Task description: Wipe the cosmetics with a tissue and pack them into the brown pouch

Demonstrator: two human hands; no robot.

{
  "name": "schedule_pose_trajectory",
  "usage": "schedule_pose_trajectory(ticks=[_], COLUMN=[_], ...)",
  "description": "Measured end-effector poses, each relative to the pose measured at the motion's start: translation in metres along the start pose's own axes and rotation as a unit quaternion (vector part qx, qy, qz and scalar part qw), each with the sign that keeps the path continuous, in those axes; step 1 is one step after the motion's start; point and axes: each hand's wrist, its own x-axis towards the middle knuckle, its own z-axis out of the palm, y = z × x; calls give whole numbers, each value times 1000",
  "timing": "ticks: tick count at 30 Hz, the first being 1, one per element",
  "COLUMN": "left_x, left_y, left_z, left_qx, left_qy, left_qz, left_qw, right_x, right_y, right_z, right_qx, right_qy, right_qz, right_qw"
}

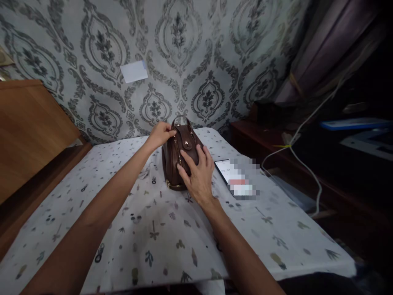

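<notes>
A dark brown leather handbag (192, 152) stands on the cloth-covered table, with a top handle (181, 116), a snap flap (184, 138) and gold-toned zippers. At the far end of its left zipper (176, 147), my left hand (160, 134) is closed in a pinch; the pull between its fingertips is hidden. My right hand (199, 172) rests on the near, right part of the bag, fingers spread and pressing on the leather without wrapping around it.
To the right of the bag lies a phone (225, 170) with a lit screen, partly pixelated. A patterned white tablecloth (153, 254) covers the table. A wooden panel (33, 131) borders the left side, and a white cable (319, 188) hangs at the right. Behind is a wallpapered wall (190, 53).
</notes>
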Motion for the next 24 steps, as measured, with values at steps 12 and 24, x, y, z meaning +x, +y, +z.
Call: schedule_pose_trajectory(ticks=[12, 24], left_x=[-17, 27], left_y=[18, 42], left_z=[-5, 30], left_qx=[-25, 49], left_qy=[-58, -52], left_qz=[3, 49], left_qw=[998, 996], right_x=[1, -8], right_y=[-3, 4], right_z=[-3, -12], right_qx=[7, 80], right_qy=[-6, 29], right_qz=[14, 94], right_qw=[1000, 992])
